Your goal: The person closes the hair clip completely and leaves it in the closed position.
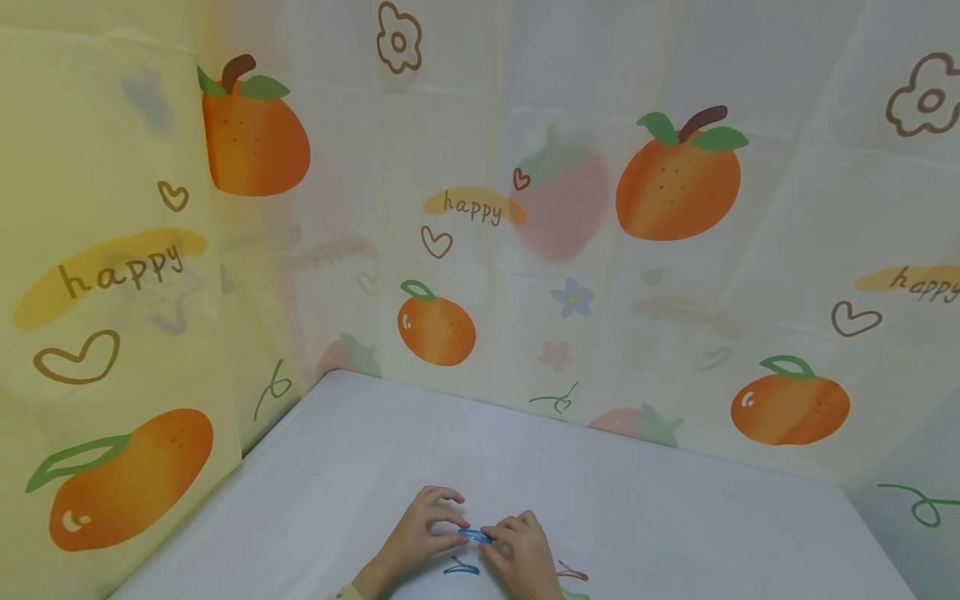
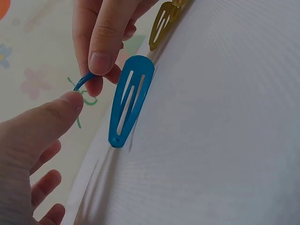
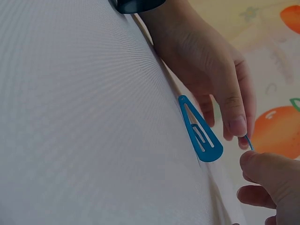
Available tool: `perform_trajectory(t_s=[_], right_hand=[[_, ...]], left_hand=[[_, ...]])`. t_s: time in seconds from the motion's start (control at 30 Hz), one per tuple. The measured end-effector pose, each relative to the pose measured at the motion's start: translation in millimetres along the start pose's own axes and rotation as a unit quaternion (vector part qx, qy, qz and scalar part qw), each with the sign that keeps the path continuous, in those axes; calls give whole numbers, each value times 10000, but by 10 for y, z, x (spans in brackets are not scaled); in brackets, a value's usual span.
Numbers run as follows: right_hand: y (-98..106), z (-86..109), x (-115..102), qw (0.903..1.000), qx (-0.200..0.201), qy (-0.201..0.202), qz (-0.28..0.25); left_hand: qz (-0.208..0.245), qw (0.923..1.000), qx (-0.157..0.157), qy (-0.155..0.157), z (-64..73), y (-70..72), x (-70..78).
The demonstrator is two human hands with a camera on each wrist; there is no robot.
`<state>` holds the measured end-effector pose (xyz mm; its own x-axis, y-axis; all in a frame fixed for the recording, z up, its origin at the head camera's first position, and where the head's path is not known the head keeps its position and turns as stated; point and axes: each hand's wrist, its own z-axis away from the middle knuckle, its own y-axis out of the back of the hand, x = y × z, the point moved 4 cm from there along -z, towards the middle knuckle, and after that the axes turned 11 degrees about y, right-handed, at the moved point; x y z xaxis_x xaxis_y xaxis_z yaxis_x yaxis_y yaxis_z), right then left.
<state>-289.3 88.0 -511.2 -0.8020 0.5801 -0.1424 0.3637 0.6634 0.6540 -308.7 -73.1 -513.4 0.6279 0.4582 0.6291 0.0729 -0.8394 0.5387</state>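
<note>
Both hands meet over the white table, holding a small blue snap hair clip [image 1: 474,535] by its two ends. My left hand [image 1: 426,527] pinches one end between thumb and finger; its other fingers are spread apart. At the opposite end, my right hand [image 1: 522,552] grips with thumb and fingertips, hiding part of the clip. The held clip [image 2: 83,81] shows nearly edge-on in the left wrist view. Below the hands, a second blue hair clip [image 2: 140,63] lies on the table, its slotted frame also plain in the right wrist view.
Beside my right hand lie an orange-brown hair clip [image 1: 573,572] and a partly cut-off green one [image 1: 576,595]. A yellow clip [image 2: 160,29] shows in the left wrist view. Fruit-printed curtains [image 1: 495,333] stand along the back and left edges of the table [image 1: 675,517].
</note>
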Motion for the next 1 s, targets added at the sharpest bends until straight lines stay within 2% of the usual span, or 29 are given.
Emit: perform_trajectory(t_s=[0.13, 0.2, 0.37, 0.43, 0.73, 1.0], right_hand=[[-3, 3, 0, 10000, -42, -80, -7], [-4, 1, -2, 9999, -89, -112, -59], [13, -8, -14, 9999, 11, -126, -10], [21, -6, -16, 9999, 52, -134, 36], [21, 5, -24, 9996, -155, -209, 49], [15, -4, -29, 9994, -283, -187, 15]], left_hand=[[-25, 9999, 86, -141, -3, 6, 9], [-29, 9997, 94, -239, -12, 38, 79], [41, 10000, -51, -71, -5, 33, 57], [27, 10000, -73, -16, 9, -1, -11], [-120, 9995, -269, 89, 35, -20, -21], [-455, 9957, -565, 578, 26, -48, -49]])
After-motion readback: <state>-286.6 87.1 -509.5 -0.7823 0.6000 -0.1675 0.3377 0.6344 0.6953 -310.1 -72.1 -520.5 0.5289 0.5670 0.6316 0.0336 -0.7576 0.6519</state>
